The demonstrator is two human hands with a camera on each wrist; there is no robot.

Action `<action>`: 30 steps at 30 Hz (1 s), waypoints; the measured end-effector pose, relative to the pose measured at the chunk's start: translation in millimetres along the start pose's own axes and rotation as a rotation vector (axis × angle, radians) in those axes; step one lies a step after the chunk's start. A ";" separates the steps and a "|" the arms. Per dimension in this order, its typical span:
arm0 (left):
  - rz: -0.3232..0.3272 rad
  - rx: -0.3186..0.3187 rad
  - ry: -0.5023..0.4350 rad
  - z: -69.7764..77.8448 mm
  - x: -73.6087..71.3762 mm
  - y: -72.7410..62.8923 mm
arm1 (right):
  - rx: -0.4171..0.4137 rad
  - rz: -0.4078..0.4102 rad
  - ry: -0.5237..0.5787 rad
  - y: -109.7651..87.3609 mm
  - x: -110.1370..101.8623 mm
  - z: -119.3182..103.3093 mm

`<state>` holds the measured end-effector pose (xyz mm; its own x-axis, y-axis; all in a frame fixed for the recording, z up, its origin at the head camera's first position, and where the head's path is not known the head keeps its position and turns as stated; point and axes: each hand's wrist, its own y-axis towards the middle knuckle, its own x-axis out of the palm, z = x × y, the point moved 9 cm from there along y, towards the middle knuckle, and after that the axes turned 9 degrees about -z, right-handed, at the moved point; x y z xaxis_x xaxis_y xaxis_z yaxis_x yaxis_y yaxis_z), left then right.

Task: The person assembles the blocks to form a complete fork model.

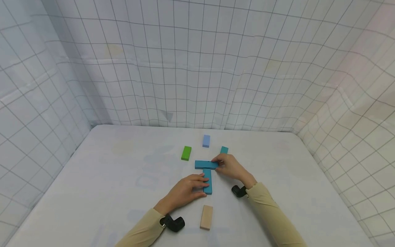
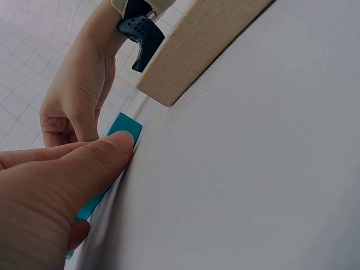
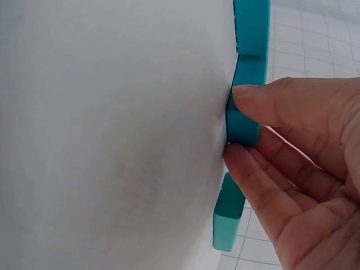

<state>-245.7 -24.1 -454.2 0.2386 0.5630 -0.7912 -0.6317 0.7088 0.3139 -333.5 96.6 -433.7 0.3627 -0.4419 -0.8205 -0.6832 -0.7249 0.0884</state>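
Observation:
Two blue-teal blocks lie on the white table in a T shape in the head view. My left hand (image 1: 187, 189) holds the stem block (image 1: 208, 185), fingers over its left side and thumb by its near end. In the left wrist view the thumb lies against this block's end. My right hand (image 1: 229, 167) pinches the right end of the crossbar block (image 1: 202, 164) between thumb and fingers. The right wrist view shows the thumb (image 3: 253, 101) on that block's side. Beyond the right hand lies another teal block (image 1: 224, 150), partly hidden by it.
A green block (image 1: 186, 153) and a light blue block (image 1: 206, 141) lie farther back on the table (image 1: 123, 178). Nearer, between the forearms, sits a plain wooden block (image 1: 206, 217). Gridded white curtains (image 1: 197, 68) hang around the back and sides.

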 end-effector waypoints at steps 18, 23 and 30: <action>-0.022 -0.041 -0.026 -2.0 0.7 1.0 | 0.017 -0.013 0.011 1.5 1.1 3.1; -0.016 -0.034 -0.033 -1.9 0.1 1.3 | 0.022 -0.012 0.016 1.9 1.4 3.8; -0.020 -0.049 -0.050 -2.7 0.5 1.4 | 0.027 -0.015 0.018 1.5 2.1 3.2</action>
<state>-248.5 -23.9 -455.5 0.2879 0.5702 -0.7694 -0.6613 0.6995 0.2709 -335.7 96.2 -437.1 0.3844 -0.4411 -0.8110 -0.6946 -0.7168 0.0606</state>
